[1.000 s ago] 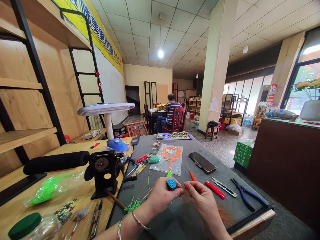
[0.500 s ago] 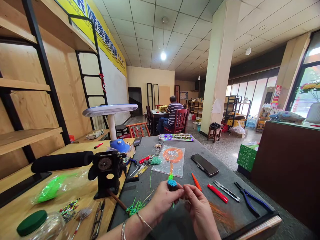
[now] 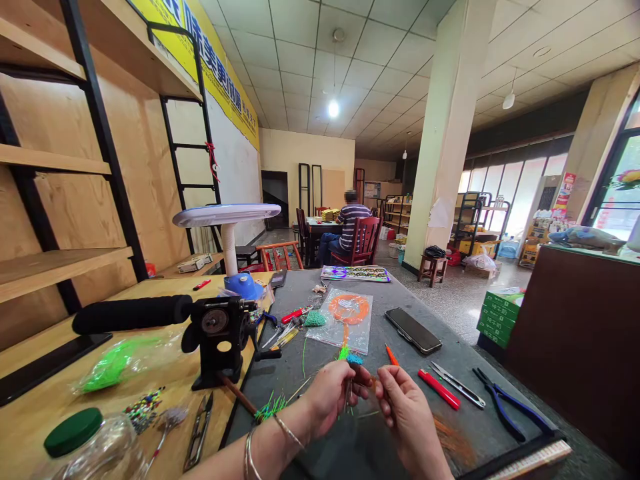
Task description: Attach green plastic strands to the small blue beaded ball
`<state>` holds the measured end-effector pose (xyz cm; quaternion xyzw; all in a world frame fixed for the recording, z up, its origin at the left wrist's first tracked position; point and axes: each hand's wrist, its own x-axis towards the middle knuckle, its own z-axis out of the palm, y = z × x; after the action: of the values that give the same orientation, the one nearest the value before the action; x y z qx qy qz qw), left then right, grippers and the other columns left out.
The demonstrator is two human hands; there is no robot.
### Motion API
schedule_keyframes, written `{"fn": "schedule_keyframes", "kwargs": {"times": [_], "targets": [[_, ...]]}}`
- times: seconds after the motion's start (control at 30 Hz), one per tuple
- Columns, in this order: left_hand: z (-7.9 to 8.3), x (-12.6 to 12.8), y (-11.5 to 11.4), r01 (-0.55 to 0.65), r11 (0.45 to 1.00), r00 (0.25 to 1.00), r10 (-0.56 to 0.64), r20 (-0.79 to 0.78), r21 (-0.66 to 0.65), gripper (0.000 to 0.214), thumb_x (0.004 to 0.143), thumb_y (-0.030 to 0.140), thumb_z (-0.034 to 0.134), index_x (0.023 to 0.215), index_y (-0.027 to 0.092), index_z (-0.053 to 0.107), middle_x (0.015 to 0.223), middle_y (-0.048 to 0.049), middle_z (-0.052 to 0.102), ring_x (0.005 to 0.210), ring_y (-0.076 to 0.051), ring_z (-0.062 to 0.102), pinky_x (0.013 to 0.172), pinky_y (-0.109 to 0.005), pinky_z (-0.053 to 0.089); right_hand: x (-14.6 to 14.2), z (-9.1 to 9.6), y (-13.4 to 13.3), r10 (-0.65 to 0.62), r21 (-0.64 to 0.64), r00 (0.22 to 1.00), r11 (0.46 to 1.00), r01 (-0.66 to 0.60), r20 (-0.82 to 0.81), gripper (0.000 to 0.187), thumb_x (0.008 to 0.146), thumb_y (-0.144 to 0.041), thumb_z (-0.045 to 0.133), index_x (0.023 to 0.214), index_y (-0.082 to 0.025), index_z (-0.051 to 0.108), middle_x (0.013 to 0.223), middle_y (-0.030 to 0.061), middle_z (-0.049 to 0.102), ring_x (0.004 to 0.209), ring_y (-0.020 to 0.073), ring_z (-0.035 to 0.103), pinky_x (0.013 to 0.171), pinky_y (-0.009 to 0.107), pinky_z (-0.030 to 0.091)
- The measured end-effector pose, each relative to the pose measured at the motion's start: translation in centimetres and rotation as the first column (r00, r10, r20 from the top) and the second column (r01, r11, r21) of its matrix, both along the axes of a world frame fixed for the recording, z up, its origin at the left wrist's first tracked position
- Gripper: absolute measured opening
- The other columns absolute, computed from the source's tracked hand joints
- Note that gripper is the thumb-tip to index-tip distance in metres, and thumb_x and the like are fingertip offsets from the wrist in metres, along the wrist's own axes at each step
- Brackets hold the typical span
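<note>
My left hand (image 3: 330, 387) is closed around a bundle with a bright blue, knobbly top (image 3: 355, 359); thin stalks hang below it, partly hidden by the fingers. Just to its right, my right hand (image 3: 403, 403) pinches thumb against fingers, with a gap between the hands. A faint orange-brown wisp shows near its fingertips, too thin to make out. Loose orange fibres (image 3: 454, 439) lie on the grey table beside the right wrist. Beyond the left hand, bright green strands (image 3: 343, 352) lie at the near edge of a clear plastic bag (image 3: 363, 340) with an orange coil (image 3: 367, 309).
On the right lie a phone (image 3: 413, 330), a red-handled tool (image 3: 439, 389), thread snips (image 3: 459, 385) and blue-handled pliers (image 3: 507, 410). A black crank device (image 3: 220, 340) stands left, near a green-lidded jar (image 3: 73, 431). Someone in a striped shirt (image 3: 354, 217) sits farther back.
My right hand has moved away from the left, opening a gap between them. The blue-topped bundle has tilted in my left hand. The whole view has shifted slightly.
</note>
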<state>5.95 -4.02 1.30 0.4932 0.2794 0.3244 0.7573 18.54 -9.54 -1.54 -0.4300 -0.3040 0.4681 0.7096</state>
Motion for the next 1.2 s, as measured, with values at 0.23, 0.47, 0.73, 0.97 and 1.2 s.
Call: {"fn": "schedule_keyframes", "kwargs": {"times": [0.23, 0.47, 0.73, 0.97, 1.2], "targets": [[0.5, 0.0, -0.4, 0.106, 0.975, 0.993, -0.095, -0.064, 0.193, 0.031, 0.062, 0.042, 0.072, 0.068, 0.013, 0.064, 0.067, -0.0019, 0.062, 0.063, -0.011, 0.051, 0.064, -0.025, 0.035, -0.2, 0.4, 0.1, -0.001, 0.023, 0.991, 1.000, -0.002, 0.133, 0.050, 0.056, -0.060, 0.076, 0.069, -0.018, 0.053, 0.048, -0.0053, 0.056, 0.034, 0.0040, 0.036, 0.033, 0.015, 0.024], [0.4, -0.3, -0.1, 0.063, 0.968, 0.994, -0.040, -0.098, 0.241, 0.038, 0.055, 0.046, 0.079, 0.072, 0.013, 0.073, 0.070, -0.0031, 0.068, 0.078, -0.017, 0.057, 0.079, -0.028, 0.039, 0.2, 0.1, -0.1, -0.020, -0.004, 0.982, 1.000, 0.021, 0.187, 0.052, 0.057, -0.062, 0.075, 0.072, -0.017, 0.056, 0.047, -0.0046, 0.057, 0.034, 0.0041, 0.038, 0.034, 0.015, 0.024], [-0.2, -0.3, 0.0, 0.094, 0.975, 0.993, -0.077, -0.091, 0.203, 0.036, 0.058, 0.048, 0.078, 0.062, 0.013, 0.069, 0.060, 0.0000, 0.061, 0.059, -0.010, 0.047, 0.062, -0.024, 0.034, -0.2, 0.0, -0.1, -0.023, 0.049, 0.970, 0.999, 0.011, 0.240, 0.049, 0.058, -0.061, 0.075, 0.071, -0.017, 0.058, 0.047, -0.0038, 0.057, 0.035, 0.0057, 0.041, 0.035, 0.017, 0.027], [-0.7, -0.3, 0.0, 0.095, 0.985, 0.990, -0.079, -0.115, 0.146, 0.039, 0.054, 0.046, 0.080, 0.064, 0.011, 0.065, 0.062, -0.0002, 0.059, 0.054, -0.006, 0.042, 0.054, -0.023, 0.023, -0.3, -0.3, 0.0, -0.054, 0.076, 0.951, 0.997, 0.032, 0.303, 0.047, 0.061, -0.060, 0.073, 0.073, -0.017, 0.059, 0.049, -0.0031, 0.057, 0.037, 0.0072, 0.043, 0.036, 0.018, 0.030], [-0.6, -0.4, -0.2, 0.106, 0.983, 0.988, -0.087, -0.130, 0.149, 0.040, 0.055, 0.044, 0.080, 0.073, 0.011, 0.066, 0.067, -0.0024, 0.063, 0.058, -0.009, 0.049, 0.055, -0.023, 0.029, 0.0, 0.0, -0.1, -0.030, 0.047, 0.948, 0.999, 0.016, 0.316, 0.048, 0.060, -0.060, 0.074, 0.070, -0.018, 0.055, 0.044, -0.0047, 0.054, 0.036, 0.0061, 0.040, 0.035, 0.017, 0.028]]}}
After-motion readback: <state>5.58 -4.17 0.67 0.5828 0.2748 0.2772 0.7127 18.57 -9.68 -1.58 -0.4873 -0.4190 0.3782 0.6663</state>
